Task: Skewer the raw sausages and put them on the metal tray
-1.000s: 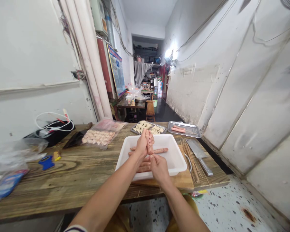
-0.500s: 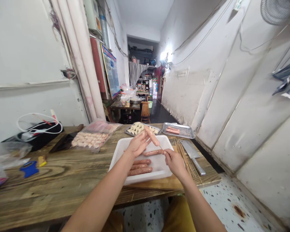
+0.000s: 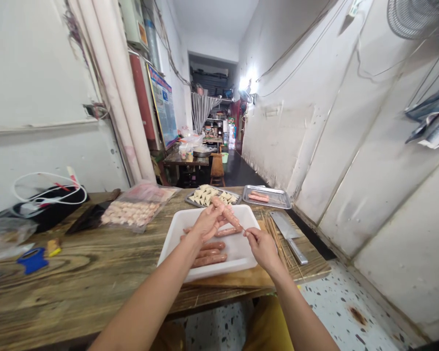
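My left hand [image 3: 208,222] is wrapped round a pink sausage [image 3: 231,216], held tilted above a white plastic tub [image 3: 243,265]. Pinched in my right hand [image 3: 259,243] is a thin wooden skewer [image 3: 244,229], its tip at the lower right end of that sausage; how deep it sits cannot be made out. More sausages [image 3: 214,259] lie in the tub below my left hand, and another [image 3: 229,231] rests behind them, partly hidden by my fingers.
Right of the tub are loose skewers [image 3: 278,241] and a cleaver [image 3: 289,236]. Behind stand a metal tray with sausages [image 3: 274,199] and a plate of pale triangular pieces [image 3: 205,195]. At left lie a bag of pale pink pieces [image 3: 131,212] and a blue object [image 3: 32,261].
My left fingers have closed round the sausage, which now hangs slightly lower. The skewer in my right hand has met the sausage's end. The view has shifted a little.
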A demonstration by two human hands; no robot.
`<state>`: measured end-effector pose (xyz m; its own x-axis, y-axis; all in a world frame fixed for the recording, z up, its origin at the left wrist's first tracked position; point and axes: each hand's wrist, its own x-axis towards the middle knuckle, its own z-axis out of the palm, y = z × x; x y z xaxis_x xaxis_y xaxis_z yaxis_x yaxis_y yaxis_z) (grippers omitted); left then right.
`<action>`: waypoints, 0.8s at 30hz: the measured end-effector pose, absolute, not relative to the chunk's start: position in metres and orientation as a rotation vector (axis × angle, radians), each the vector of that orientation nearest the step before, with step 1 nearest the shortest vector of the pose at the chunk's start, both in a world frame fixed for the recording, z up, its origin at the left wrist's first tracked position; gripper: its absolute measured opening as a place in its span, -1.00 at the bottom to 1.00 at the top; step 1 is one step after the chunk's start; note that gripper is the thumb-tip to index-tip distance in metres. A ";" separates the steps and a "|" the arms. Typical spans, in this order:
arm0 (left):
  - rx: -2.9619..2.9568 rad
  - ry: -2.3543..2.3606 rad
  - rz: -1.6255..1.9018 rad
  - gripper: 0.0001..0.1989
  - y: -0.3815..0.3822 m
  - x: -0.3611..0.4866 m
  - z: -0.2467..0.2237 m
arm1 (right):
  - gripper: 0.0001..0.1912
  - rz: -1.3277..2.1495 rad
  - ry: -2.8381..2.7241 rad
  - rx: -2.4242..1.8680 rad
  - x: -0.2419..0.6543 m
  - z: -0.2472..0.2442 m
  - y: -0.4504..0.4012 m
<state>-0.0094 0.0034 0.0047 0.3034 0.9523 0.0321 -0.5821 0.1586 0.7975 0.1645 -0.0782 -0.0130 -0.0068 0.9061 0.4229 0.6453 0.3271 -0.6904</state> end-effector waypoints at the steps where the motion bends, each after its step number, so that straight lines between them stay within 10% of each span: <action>1: 0.805 0.574 1.187 -0.79 0.004 -0.009 0.005 | -0.71 0.383 -1.726 -1.397 0.163 -0.013 -0.078; 12: 0.855 0.442 1.018 -0.60 -0.013 -0.004 0.014 | -0.65 1.335 -1.132 -1.063 0.143 -0.007 -0.075; 24: 1.065 0.799 0.985 -0.46 -0.024 -0.007 0.016 | -0.65 1.085 -1.287 -1.210 0.138 -0.014 -0.067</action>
<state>-0.0071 -0.0245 0.0157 0.3631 0.9294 -0.0656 -0.2564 0.1674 0.9520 0.1378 -0.0671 -0.0141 0.0231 0.9955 0.0920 0.0782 0.0900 -0.9929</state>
